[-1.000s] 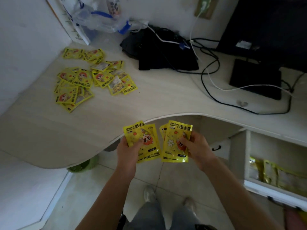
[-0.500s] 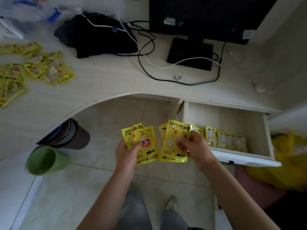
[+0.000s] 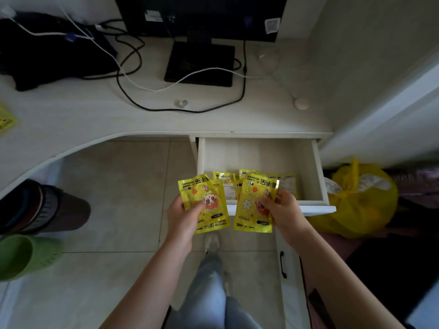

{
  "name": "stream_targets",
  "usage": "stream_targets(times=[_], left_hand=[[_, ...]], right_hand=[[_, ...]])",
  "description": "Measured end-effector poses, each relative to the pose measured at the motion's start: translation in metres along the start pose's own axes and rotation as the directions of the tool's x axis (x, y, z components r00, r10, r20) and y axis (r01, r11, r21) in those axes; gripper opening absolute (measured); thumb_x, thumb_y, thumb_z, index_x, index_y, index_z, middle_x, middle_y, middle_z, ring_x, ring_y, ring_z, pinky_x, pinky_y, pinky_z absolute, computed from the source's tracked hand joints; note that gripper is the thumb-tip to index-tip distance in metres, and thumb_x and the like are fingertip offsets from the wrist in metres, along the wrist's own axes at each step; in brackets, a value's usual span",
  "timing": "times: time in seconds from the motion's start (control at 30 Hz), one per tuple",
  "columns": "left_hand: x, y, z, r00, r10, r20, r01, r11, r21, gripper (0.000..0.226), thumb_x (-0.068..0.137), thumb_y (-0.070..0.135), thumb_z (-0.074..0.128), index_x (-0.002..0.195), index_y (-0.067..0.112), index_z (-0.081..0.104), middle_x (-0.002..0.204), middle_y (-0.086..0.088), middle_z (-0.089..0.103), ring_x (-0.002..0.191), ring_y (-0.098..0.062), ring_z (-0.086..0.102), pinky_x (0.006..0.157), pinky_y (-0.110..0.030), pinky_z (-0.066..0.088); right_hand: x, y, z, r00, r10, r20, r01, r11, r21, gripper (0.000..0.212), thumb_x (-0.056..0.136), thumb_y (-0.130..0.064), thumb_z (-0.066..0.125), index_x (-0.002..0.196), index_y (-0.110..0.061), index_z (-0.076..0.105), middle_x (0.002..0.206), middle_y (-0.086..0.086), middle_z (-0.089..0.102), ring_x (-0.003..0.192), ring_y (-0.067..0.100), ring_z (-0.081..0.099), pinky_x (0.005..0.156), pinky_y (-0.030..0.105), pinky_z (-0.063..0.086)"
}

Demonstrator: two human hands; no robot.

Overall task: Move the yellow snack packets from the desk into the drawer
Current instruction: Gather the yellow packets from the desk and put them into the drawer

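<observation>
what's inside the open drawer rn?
The drawer holds a few yellow packets along its front; its back is bare. The packets in the right hand cover some, so no count.

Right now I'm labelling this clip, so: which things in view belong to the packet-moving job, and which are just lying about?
Part of the job:
- packets in the left hand
- packets in the right hand
- open drawer, packets already inside
- desk, one packet at its left edge

Just lying about:
- monitor stand
- cables
- black bag
- yellow plastic bag
- green cup
</observation>
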State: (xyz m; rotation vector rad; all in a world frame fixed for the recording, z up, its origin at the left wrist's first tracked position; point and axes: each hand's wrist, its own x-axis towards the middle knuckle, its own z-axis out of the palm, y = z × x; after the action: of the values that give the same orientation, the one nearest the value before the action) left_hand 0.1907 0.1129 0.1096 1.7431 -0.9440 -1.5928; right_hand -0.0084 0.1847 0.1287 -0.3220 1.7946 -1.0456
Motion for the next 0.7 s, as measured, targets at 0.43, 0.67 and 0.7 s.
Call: stream_targets(times=[0.43, 0.67, 0.7], left_hand=[[0.085, 0.02, 0.075, 0.995, -0.041, 0.091, 0.022, 0.98, 0.197, 0.018, 0.08, 0.003, 0.072, 0.095, 0.013, 0.068, 0.085, 0.0, 0.073, 0.075, -0.016, 0.068, 0.062, -0.026, 0.053], [0.114, 0.001, 0.11, 0.99, -0.114, 0.078, 0.082, 0.939, 0.334, 0.012, 0.084, 0.01, 0.07, 0.091, 0.017, 0.065, 0.083, 0.001, 0.069, 0.071, -0.013, 0.062, 0.056, -0.022, 0.043], [0.118, -0.004, 0.114, 0.989, -0.129, 0.07, 0.098, 0.935, 0.341, 0.012, 0.084, 0.012, 0.07, 0.091, 0.019, 0.064, 0.084, 0.002, 0.068, 0.071, -0.011, 0.061, 0.056, -0.022, 0.042]], right_hand=[[0.109, -0.031, -0.007, 0.996, 0.037, -0.083, -0.043, 0.997, -0.07, 0.015, 0.091, -0.004, 0.057, 0.105, -0.004, 0.063, 0.097, 0.013, 0.07, 0.085, 0.027, 0.069, 0.071, 0.04, 0.059], [0.156, -0.017, -0.01, 0.998, 0.039, -0.057, -0.053, 0.966, -0.252, 0.01, 0.089, 0.0, 0.056, 0.095, -0.007, 0.059, 0.079, 0.003, 0.064, 0.068, 0.015, 0.062, 0.054, 0.02, 0.051], [0.161, -0.015, -0.011, 0.998, 0.041, -0.052, -0.054, 0.96, -0.276, 0.01, 0.089, 0.0, 0.056, 0.09, -0.009, 0.059, 0.077, 0.003, 0.063, 0.068, 0.015, 0.061, 0.055, 0.022, 0.05]])
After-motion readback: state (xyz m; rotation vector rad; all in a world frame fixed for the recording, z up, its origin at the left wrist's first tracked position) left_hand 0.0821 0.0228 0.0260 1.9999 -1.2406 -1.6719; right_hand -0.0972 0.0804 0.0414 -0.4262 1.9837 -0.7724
